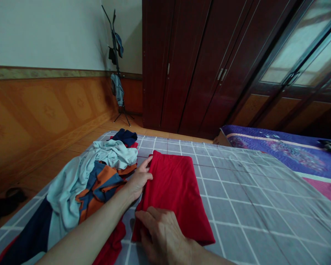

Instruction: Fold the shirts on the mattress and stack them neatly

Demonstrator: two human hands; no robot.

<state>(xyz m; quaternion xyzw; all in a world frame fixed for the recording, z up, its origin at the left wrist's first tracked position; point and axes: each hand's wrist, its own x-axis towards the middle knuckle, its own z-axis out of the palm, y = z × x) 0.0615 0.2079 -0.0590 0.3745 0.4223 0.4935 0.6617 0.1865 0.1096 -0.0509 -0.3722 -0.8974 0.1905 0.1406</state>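
Observation:
A red garment, folded into a rough rectangle, lies flat on the bed in front of me. My left hand reaches to its far left edge, with the thumb and index finger at the cloth. Close to me, my right hand has its fingers curled over the near left part of the same garment. The right fingertips are partly hidden. Left of the garment is a loose heap of clothes: a pale grey-blue piece, an orange and blue piece, and dark blue and red cloth.
A grey checked sheet covers the bed. Beyond it stand a dark red wardrobe and a coat rack hung with a few items. On the right is a purple patterned bedspread. A dark object lies on the floor at left.

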